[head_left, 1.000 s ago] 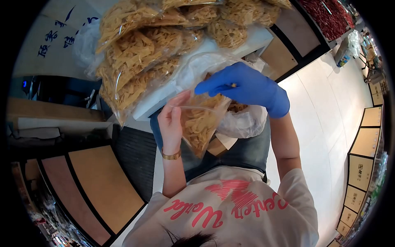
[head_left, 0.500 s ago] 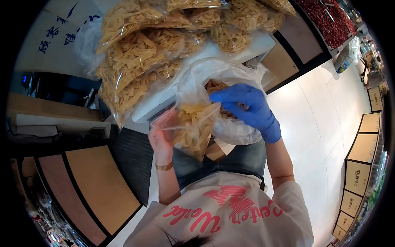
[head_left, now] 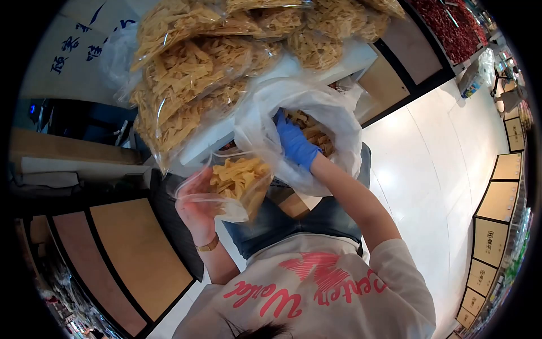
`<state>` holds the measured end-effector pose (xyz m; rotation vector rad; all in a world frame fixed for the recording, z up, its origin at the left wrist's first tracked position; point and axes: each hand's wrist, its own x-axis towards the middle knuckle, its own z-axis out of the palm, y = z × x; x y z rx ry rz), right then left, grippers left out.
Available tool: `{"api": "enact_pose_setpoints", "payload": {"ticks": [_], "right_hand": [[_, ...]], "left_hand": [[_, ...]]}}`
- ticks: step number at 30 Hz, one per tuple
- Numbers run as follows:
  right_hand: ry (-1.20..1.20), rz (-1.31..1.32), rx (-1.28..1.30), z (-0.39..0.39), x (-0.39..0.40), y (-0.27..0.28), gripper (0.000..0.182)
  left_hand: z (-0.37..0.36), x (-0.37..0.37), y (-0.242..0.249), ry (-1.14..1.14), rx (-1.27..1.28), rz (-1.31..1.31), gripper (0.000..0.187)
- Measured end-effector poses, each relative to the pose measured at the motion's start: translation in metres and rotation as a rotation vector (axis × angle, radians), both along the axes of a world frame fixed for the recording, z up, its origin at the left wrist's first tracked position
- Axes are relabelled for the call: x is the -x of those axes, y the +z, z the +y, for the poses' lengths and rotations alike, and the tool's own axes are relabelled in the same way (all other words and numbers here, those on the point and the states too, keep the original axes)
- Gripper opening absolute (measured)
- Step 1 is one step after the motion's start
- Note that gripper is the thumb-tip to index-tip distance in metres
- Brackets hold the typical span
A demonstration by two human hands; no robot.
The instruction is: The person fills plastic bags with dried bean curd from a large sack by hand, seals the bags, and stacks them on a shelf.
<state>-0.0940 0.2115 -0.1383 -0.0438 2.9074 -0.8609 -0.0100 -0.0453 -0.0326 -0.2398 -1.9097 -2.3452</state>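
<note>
My bare left hand, with a band at the wrist, grips the edge of a small clear plastic bag. Its mouth is spread wide, and yellow dried strips fill much of it. Beside it, a large whitish plastic bag stands above my lap with its top gaping. My right hand, in a blue glove, is down inside that big bag, against its inner left side. Darker brownish strips show next to the glove. Most of the gloved fingers are hidden in the bag.
Several filled clear bags of yellow strips are piled on a white surface ahead of me. A bin of red dried goods is at the upper right. Wooden-panelled cabinets stand at left; pale floor lies at right.
My right hand has gone from above the big bag down into it. My left hand has moved left and slightly down with the small bag, whose mouth now faces up more.
</note>
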Motion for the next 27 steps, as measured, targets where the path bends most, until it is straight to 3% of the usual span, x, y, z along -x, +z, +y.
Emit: {"api": "enact_pose_setpoints", "payload": {"ticks": [3,4,6,13,17,19,21,23,24,27], "right_hand": [[0.002,-0.160,-0.032,0.003,-0.003,0.025,0.064],[0.003,-0.162,-0.033,0.007,-0.003,0.009,0.064],[0.037,0.217,-0.011,0.020,0.003,-0.038,0.063],[-0.130,0.175,0.020,0.010,0.019,-0.027,0.044],[-0.110,0.162,0.018,0.017,0.026,-0.021,0.037],[-0.019,0.284,0.041,0.023,0.024,-0.030,0.031],[-0.011,0.384,0.101,0.025,0.014,-0.028,0.034],[-0.139,0.356,0.235,0.023,0.000,-0.004,0.041],[-0.164,0.182,0.257,0.026,-0.006,0.009,0.049],[-0.182,0.194,0.368,0.035,-0.030,0.030,0.049]], "left_hand": [[0.015,0.001,0.012,-0.044,0.096,0.055,0.074],[0.015,0.003,0.011,-0.064,0.099,0.051,0.076],[0.017,0.008,0.006,-0.054,0.085,0.074,0.070],[0.026,0.001,0.016,-0.112,0.033,0.066,0.063],[0.015,0.004,0.009,-0.104,0.137,0.126,0.070],[0.015,0.007,0.018,-0.070,0.165,0.161,0.068],[0.008,0.007,0.026,-0.027,0.152,0.173,0.066],[-0.002,0.004,0.035,0.017,0.142,0.174,0.065],[-0.007,0.003,0.040,0.011,0.191,0.196,0.064],[-0.011,-0.001,0.048,-0.014,0.284,0.214,0.061]]}}
